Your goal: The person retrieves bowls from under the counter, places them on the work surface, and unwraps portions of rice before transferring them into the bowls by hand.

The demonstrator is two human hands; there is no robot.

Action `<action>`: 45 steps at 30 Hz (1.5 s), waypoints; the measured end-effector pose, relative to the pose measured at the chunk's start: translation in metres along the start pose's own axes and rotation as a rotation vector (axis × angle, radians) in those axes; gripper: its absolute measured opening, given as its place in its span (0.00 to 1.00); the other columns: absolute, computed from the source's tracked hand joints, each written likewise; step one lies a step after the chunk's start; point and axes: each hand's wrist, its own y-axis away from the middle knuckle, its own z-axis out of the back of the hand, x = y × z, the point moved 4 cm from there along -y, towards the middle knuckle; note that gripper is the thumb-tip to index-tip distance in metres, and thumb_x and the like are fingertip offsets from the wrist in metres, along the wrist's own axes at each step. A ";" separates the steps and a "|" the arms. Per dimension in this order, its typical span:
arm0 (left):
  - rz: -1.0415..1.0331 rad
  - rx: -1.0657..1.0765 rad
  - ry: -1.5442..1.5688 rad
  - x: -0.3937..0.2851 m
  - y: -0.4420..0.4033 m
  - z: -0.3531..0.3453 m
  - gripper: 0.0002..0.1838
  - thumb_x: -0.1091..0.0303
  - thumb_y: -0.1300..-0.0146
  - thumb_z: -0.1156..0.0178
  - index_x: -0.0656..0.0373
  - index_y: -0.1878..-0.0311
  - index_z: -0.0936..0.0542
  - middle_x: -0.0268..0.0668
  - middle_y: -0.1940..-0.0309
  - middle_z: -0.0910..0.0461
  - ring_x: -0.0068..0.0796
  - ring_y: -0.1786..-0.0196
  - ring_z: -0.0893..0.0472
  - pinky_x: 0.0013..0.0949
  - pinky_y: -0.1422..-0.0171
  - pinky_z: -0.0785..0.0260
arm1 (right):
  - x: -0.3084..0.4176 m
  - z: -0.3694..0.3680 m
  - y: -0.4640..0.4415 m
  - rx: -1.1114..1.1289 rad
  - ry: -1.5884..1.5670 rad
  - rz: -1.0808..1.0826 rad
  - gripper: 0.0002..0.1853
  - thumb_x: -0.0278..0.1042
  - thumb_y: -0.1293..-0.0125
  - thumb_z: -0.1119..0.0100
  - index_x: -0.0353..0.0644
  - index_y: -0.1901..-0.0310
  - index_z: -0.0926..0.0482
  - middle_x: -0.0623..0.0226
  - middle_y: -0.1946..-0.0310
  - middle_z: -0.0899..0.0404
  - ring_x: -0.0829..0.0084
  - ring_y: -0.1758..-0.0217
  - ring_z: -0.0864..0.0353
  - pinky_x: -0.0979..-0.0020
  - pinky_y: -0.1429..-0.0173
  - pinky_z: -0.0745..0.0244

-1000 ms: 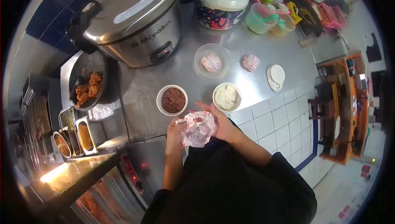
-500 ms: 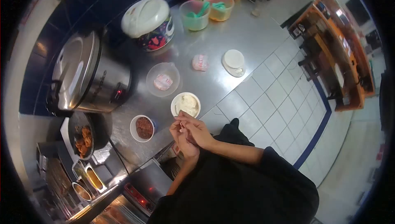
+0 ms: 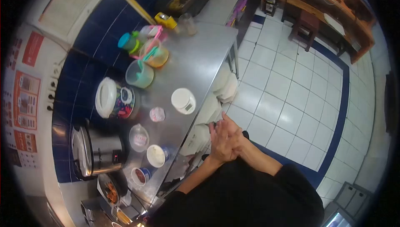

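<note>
My left hand (image 3: 222,147) and my right hand (image 3: 236,132) are pressed together in front of my body, past the edge of the steel counter (image 3: 179,73). Fingers of both are stretched out, and I see nothing held between the palms. Nearest on the counter is a white kitchen scale (image 3: 183,101). Left of it lies a round wrapped packet (image 3: 157,114) with reddish print. Closer in are a clear plastic container (image 3: 139,138) with a similar packet inside, a tub of white soft food (image 3: 156,155) and a tub of dark reddish-brown food (image 3: 140,177).
A large steel cooker (image 3: 104,152) and a flower-patterned container with a white lid (image 3: 109,98) stand along the blue tiled wall. Plastic jugs (image 3: 139,74) sit farther back. A pan of browned food (image 3: 111,193) is at lower left. White tiled floor (image 3: 279,106) lies to the right.
My view has turned right, so the counter sits farther left. My hands have moved from beside the tub of white food to beyond the counter edge, and their fingers have straightened.
</note>
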 end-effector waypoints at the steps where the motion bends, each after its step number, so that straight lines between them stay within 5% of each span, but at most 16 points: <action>1: -0.128 0.116 -0.168 -0.003 -0.012 -0.009 0.36 0.35 0.28 0.61 0.54 0.32 0.26 0.56 0.26 0.44 0.60 0.22 0.48 0.68 0.24 0.66 | 0.016 0.031 -0.014 0.226 -0.109 -0.038 0.23 0.58 0.28 0.48 0.44 0.51 0.29 0.67 0.54 0.23 0.65 0.52 0.22 0.61 0.53 0.21; 3: -0.107 0.103 -0.079 -0.002 -0.042 -0.031 0.30 0.40 0.28 0.57 0.52 0.39 0.20 0.56 0.28 0.39 0.62 0.23 0.47 0.70 0.24 0.67 | 0.055 -0.040 0.057 -0.152 -0.119 0.150 0.27 0.60 0.33 0.40 0.46 0.50 0.35 0.66 0.58 0.28 0.57 0.52 0.25 0.51 0.49 0.23; 7: -0.026 0.136 0.169 -0.006 -0.098 -0.073 0.24 0.50 0.29 0.52 0.51 0.42 0.17 0.56 0.28 0.38 0.62 0.23 0.46 0.70 0.24 0.66 | 0.102 -0.037 0.078 -0.073 0.196 0.400 0.22 0.53 0.25 0.53 0.39 0.48 0.28 0.64 0.50 0.24 0.67 0.51 0.23 0.64 0.46 0.25; 9: 0.034 0.183 0.297 -0.008 -0.123 -0.097 0.23 0.56 0.30 0.52 0.57 0.39 0.21 0.57 0.28 0.38 0.64 0.23 0.47 0.69 0.24 0.70 | 0.124 -0.035 0.087 -0.055 0.369 0.521 0.23 0.49 0.21 0.60 0.35 0.47 0.25 0.63 0.47 0.22 0.71 0.50 0.22 0.71 0.44 0.26; 11: 0.107 0.254 0.339 -0.007 -0.141 -0.123 0.26 0.57 0.29 0.53 0.60 0.34 0.25 0.58 0.27 0.42 0.67 0.23 0.51 0.71 0.25 0.73 | 0.145 -0.033 0.094 -0.057 0.212 0.558 0.26 0.55 0.22 0.60 0.37 0.44 0.26 0.62 0.46 0.23 0.71 0.45 0.23 0.69 0.39 0.28; 15: 0.164 0.270 0.123 0.004 -0.166 -0.189 0.33 0.55 0.28 0.54 0.65 0.26 0.41 0.63 0.24 0.57 0.72 0.23 0.61 0.77 0.29 0.78 | 0.191 -0.003 0.079 -0.188 0.185 0.804 0.25 0.56 0.23 0.56 0.39 0.44 0.27 0.64 0.47 0.24 0.73 0.42 0.25 0.68 0.35 0.31; 20: 0.328 0.169 0.227 0.044 -0.207 -0.267 0.39 0.53 0.29 0.50 0.67 0.24 0.50 0.66 0.24 0.62 0.69 0.22 0.62 0.76 0.28 0.73 | 0.282 -0.004 0.050 -0.693 0.588 1.171 0.21 0.44 0.25 0.45 0.37 0.73 0.22 0.78 0.76 0.27 0.85 0.70 0.34 0.79 0.66 0.37; 25: 0.411 0.164 0.687 0.086 -0.286 -0.339 0.34 0.59 0.26 0.53 0.70 0.25 0.50 0.62 0.25 0.52 0.58 0.21 0.53 0.58 0.21 0.63 | 0.401 -0.020 0.007 -0.698 0.744 1.146 0.28 0.52 0.25 0.48 0.41 0.80 0.28 0.78 0.83 0.32 0.84 0.78 0.38 0.77 0.73 0.41; 29: 0.606 0.319 1.142 0.114 -0.349 -0.397 0.31 0.52 0.21 0.63 0.69 0.27 0.44 0.55 0.30 0.39 0.47 0.31 0.32 0.43 0.25 0.43 | 0.499 0.002 -0.011 -0.780 0.546 1.037 0.32 0.60 0.26 0.52 0.49 0.85 0.39 0.78 0.89 0.41 0.82 0.88 0.45 0.76 0.84 0.50; 30: 0.589 0.335 1.117 0.126 -0.365 -0.410 0.30 0.51 0.20 0.65 0.70 0.30 0.38 0.55 0.35 0.31 0.43 0.36 0.26 0.40 0.30 0.37 | 0.521 0.016 -0.010 -0.834 0.496 1.034 0.32 0.60 0.26 0.52 0.50 0.85 0.41 0.78 0.89 0.42 0.82 0.89 0.46 0.76 0.85 0.52; 39: 0.992 0.697 0.783 0.285 -0.400 -0.499 0.28 0.51 0.21 0.65 0.67 0.38 0.27 0.51 0.48 0.20 0.36 0.48 0.19 0.35 0.41 0.29 | 0.667 0.172 -0.018 -1.201 0.169 0.988 0.27 0.54 0.27 0.52 0.55 0.84 0.43 0.80 0.91 0.46 0.81 0.92 0.50 0.74 0.88 0.56; 41: 1.168 0.660 0.735 0.362 -0.330 -0.551 0.27 0.52 0.22 0.62 0.65 0.39 0.26 0.54 0.47 0.20 0.43 0.47 0.19 0.39 0.40 0.29 | 0.708 0.185 -0.038 -1.211 0.137 0.945 0.26 0.50 0.27 0.53 0.54 0.84 0.42 0.79 0.91 0.45 0.80 0.92 0.48 0.73 0.88 0.55; 43: 0.870 0.877 0.298 0.411 -0.299 -0.564 0.24 0.55 0.24 0.59 0.65 0.41 0.25 0.58 0.48 0.22 0.56 0.46 0.22 0.47 0.40 0.31 | 0.768 0.208 -0.071 -1.197 0.148 0.929 0.25 0.45 0.27 0.54 0.51 0.85 0.41 0.77 0.91 0.43 0.79 0.91 0.46 0.71 0.86 0.52; 44: 0.968 0.807 0.202 0.413 -0.295 -0.557 0.22 0.57 0.27 0.57 0.66 0.44 0.24 0.61 0.49 0.23 0.65 0.45 0.27 0.54 0.41 0.35 | 0.797 0.216 -0.089 -1.179 0.194 0.892 0.24 0.44 0.28 0.55 0.50 0.85 0.40 0.76 0.90 0.42 0.78 0.90 0.44 0.70 0.85 0.50; 45: 1.278 0.812 0.286 0.436 -0.254 -0.559 0.22 0.57 0.27 0.55 0.68 0.49 0.23 0.62 0.51 0.23 0.67 0.46 0.27 0.55 0.42 0.35 | 0.828 0.272 -0.121 -1.274 0.354 0.902 0.23 0.48 0.30 0.54 0.54 0.84 0.39 0.77 0.91 0.44 0.78 0.91 0.46 0.71 0.86 0.53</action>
